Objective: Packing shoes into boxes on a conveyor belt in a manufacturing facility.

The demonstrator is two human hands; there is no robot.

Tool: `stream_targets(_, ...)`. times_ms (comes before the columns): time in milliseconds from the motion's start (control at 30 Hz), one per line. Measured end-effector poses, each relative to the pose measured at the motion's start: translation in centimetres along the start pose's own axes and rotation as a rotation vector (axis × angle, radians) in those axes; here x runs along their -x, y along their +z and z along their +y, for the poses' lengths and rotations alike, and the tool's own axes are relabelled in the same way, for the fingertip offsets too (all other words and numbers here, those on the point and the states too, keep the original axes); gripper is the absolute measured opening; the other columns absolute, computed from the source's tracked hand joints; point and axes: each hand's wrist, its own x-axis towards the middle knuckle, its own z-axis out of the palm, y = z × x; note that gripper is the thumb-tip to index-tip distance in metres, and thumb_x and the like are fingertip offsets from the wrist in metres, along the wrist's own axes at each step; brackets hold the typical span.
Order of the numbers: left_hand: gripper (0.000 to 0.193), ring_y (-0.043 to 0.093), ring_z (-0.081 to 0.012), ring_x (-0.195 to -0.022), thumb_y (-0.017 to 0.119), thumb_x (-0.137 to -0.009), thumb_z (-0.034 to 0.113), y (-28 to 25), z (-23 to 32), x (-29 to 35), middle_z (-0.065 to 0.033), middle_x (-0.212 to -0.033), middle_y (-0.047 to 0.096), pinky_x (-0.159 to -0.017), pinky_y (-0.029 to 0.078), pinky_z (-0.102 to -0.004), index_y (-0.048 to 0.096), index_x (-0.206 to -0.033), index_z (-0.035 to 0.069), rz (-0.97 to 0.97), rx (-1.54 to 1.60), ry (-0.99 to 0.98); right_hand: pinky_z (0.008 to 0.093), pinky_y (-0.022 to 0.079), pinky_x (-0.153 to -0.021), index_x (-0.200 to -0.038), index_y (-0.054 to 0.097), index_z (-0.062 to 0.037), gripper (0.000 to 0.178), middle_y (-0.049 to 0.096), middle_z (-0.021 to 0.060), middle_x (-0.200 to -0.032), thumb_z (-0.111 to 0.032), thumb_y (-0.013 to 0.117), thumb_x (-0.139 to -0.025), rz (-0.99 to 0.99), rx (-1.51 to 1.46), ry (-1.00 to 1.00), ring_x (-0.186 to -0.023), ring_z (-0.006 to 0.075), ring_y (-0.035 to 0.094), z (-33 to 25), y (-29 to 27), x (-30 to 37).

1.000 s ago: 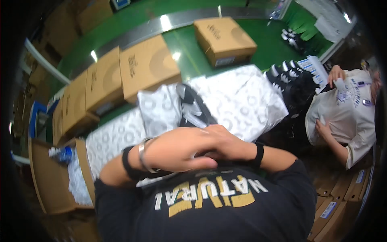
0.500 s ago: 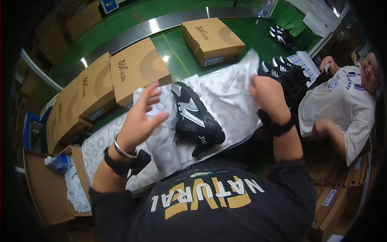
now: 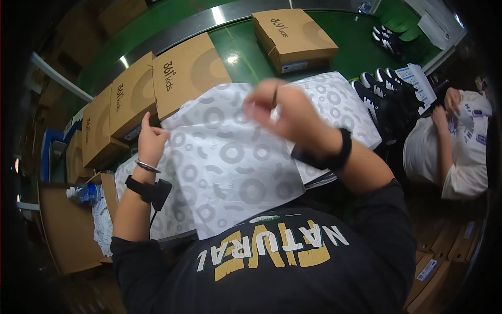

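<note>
A sheet of white wrapping paper (image 3: 230, 172) with grey rings and arcs is drawn across the middle of the work surface. The black sneaker that showed earlier is hidden, apparently beneath it. At the sheet's left edge is my left hand (image 3: 150, 141), its thumb and a finger pinched at the paper and another finger raised. My right hand (image 3: 285, 107), smeared by motion, hovers over the upper right part of the sheet with its fingers toward the left. More patterned paper (image 3: 334, 99) lies flat to the right of it.
Several brown shoe boxes (image 3: 188, 73) line the far left; another shoe box (image 3: 295, 39) stands farther back. Black-and-white sneakers (image 3: 379, 99) sit at the right, beside a person in a white shirt (image 3: 444, 146). An open carton (image 3: 68, 225) and a water bottle (image 3: 83, 193) are at the left.
The right-hand side of the paper has come over to the left and now covers the sneaker. My right hand moved left; my left hand shifted left to the paper's edge.
</note>
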Motion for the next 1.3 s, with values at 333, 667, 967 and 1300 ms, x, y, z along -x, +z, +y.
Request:
stream_targets(333,0.079,0.015,-0.0465,-0.125,0.065,-0.071,0.037,7.9,1.3,4.2,-0.0285,-0.136,0.018,-0.1,0.018,-0.0505,0.028,-0.132,0.003,0.075,-0.782,0.587,0.0246,0.042,-0.078,-0.102,0.055,-0.0004,0.035,0.058,0.0053,-0.093,0.004,0.053,-0.067,-0.42,-0.58,0.618,-0.086,0.0139,0.054,20.3,3.0,-2.1)
stream_targets(667,0.073,0.009,-0.0474,-0.127,0.063,-0.072,0.035,8.4,1.0,3.1,-0.0293,-0.136,0.02,-0.102,0.015,-0.0501,0.032,-0.13,0.002,-0.051,-0.643,0.62,0.0342,0.046,-0.074,-0.105,0.054,-0.0051,0.037,0.061,0.0156,-0.089,-0.002,0.057,-0.068,0.077,0.536,0.495,-0.084,0.0259,0.059,26.5,-1.4,-7.4)
stream_targets(967,0.073,0.01,-0.0492,-0.125,0.064,-0.071,0.035,8.5,0.8,3.0,-0.0299,-0.134,0.023,-0.1,0.016,-0.0522,0.034,-0.128,0.002,-0.042,-0.594,0.658,0.039,0.042,-0.084,-0.136,0.019,-0.0067,0.088,0.051,0.0207,-0.112,-0.014,0.068,-0.063,-0.182,0.944,0.143,-0.099,0.0349,0.051,29.2,-5.6,-6.1)
stream_targets(1300,0.073,0.01,-0.0494,-0.125,0.063,-0.071,0.034,8.6,0.7,3.2,-0.0308,-0.133,0.024,-0.1,0.017,-0.0522,0.034,-0.129,0.001,-0.052,-0.585,0.654,0.031,0.045,-0.071,-0.109,0.044,0.0069,0.044,0.059,0.0131,-0.094,-0.021,0.053,-0.076,0.881,0.034,0.348,-0.08,0.0215,0.058,21.4,-8.7,-8.1)
